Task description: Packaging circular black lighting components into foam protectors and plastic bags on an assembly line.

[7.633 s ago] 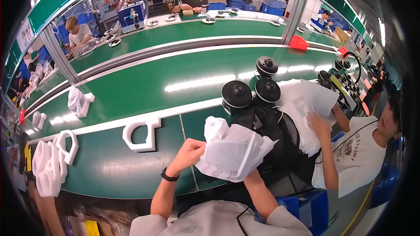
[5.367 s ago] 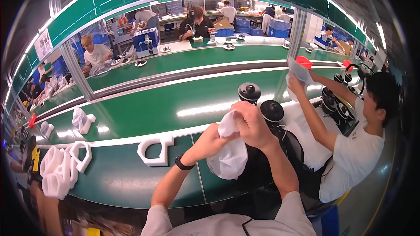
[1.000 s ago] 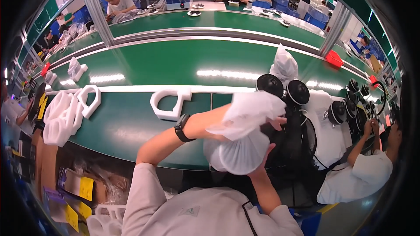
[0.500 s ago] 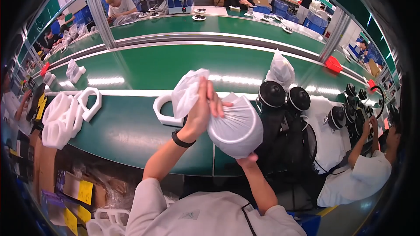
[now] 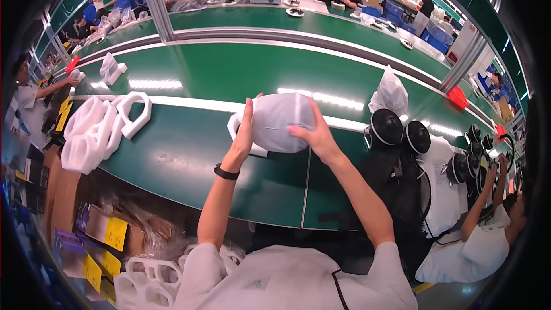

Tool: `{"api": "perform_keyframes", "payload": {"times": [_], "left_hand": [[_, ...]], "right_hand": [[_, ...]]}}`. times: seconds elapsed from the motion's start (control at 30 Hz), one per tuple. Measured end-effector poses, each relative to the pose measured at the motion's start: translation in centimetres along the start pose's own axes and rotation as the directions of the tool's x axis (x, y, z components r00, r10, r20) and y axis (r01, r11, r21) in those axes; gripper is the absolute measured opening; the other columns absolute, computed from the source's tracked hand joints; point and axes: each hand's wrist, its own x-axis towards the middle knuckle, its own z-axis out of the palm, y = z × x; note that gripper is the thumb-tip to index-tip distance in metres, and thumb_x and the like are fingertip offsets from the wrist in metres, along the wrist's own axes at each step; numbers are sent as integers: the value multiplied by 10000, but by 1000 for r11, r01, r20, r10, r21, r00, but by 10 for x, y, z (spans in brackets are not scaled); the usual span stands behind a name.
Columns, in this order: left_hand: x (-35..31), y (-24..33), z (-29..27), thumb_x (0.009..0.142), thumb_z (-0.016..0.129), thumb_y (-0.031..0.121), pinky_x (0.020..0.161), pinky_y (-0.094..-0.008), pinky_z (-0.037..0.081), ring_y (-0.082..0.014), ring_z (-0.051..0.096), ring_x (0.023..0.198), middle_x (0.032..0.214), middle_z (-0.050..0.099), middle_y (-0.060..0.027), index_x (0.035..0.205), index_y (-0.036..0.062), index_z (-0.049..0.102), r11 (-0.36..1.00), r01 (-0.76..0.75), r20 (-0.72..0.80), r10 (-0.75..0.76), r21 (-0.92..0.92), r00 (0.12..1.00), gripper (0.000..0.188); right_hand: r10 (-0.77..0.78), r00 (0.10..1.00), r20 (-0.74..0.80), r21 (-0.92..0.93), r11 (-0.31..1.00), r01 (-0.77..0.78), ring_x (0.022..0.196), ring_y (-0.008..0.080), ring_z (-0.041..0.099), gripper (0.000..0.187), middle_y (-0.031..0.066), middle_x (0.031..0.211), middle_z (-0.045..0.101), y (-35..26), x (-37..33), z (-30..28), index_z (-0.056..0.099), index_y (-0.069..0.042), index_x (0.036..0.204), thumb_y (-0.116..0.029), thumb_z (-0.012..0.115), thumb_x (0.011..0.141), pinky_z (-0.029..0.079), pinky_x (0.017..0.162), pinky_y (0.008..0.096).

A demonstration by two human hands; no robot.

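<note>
A rounded object wrapped in a thin white bag [image 5: 281,120] is held up between my two hands over the green worktable [image 5: 189,163]. My left hand [image 5: 245,129] presses its left side, fingers pointing up. On its right side lies my right hand [image 5: 318,138], the thumb across the front of the bag. The bag is drawn smooth, so what it contains is hidden. Behind and below it, a white foam ring [image 5: 233,125] rests on the table, mostly covered by my left hand and the bundle.
White foam rings [image 5: 86,138] are heaped at the table's left. Black domed parts [image 5: 385,127] and black fabric stand at the right. Bagged items [image 5: 390,93] sit on the green conveyor [image 5: 241,72]. A co-worker's hands [image 5: 496,166] work at far right. Labelled cartons [image 5: 103,227] lie below left.
The bundle has moved up and left and been turned; its gathered pleats and loose bag end no longer show. My right hand has come from underneath to its right side. The view has shifted.
</note>
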Motion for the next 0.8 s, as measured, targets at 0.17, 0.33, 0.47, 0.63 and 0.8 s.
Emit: {"api": "perform_keyframes", "payload": {"times": [0.17, 0.33, 0.47, 0.63, 0.8], "left_hand": [[43, -53, -51, 1059, 477, 467, 766, -380, 487, -191, 620, 850, 905, 712, -106, 1036, -81, 677, 897, -40, -211, 147, 440, 967, 584], [63, -91, -116, 958, 493, 189, 614, -427, 466, -170, 554, 665, 701, 665, -161, 881, -109, 637, 797, -92, -176, 242, 597, 954, 340], [69, -84, -119, 900, 578, 183, 715, -484, 519, -419, 706, 801, 864, 685, -302, 959, -85, 685, 517, -107, -71, 312, 849, 947, 294], [58, -63, -94, 872, 582, 101, 813, -491, 527, -448, 672, 933, 986, 697, -280, 963, -36, 723, 305, -65, -48, 350, 950, 935, 216], [72, -76, -110, 887, 614, 110, 936, -478, 493, -418, 610, 1156, 1271, 634, -234, 1062, -3, 717, 254, -296, 164, 434, 921, 886, 232]], "right_hand": [[30, 999, -16, -736, 676, -32, 1392, 367, 458, 1309, 297, 1470, 442, 20, 66, 11, 188, -21, 1603, -582, 896, 656, 392, 1142, 458], [22, 988, 150, -878, 463, 123, 1332, 555, 444, 1374, 407, 1398, 374, 18, 55, 40, 167, -101, 1613, -632, 905, 583, 408, 1137, 502], [-133, 991, 32, -808, 581, 103, 1270, 527, 488, 1204, 344, 1384, 392, 76, 64, 37, 286, -65, 1534, -526, 909, 613, 442, 1101, 506], [-208, 970, -128, -858, 514, -3, 1256, 543, 455, 1123, 329, 1400, 338, 78, 49, 58, 300, 1, 1453, -426, 911, 612, 457, 1048, 560], [-235, 953, -189, -874, 484, -54, 1188, 550, 465, 1083, 333, 1370, 325, 69, 44, 73, 303, 11, 1442, -380, 893, 622, 477, 998, 580]]}}
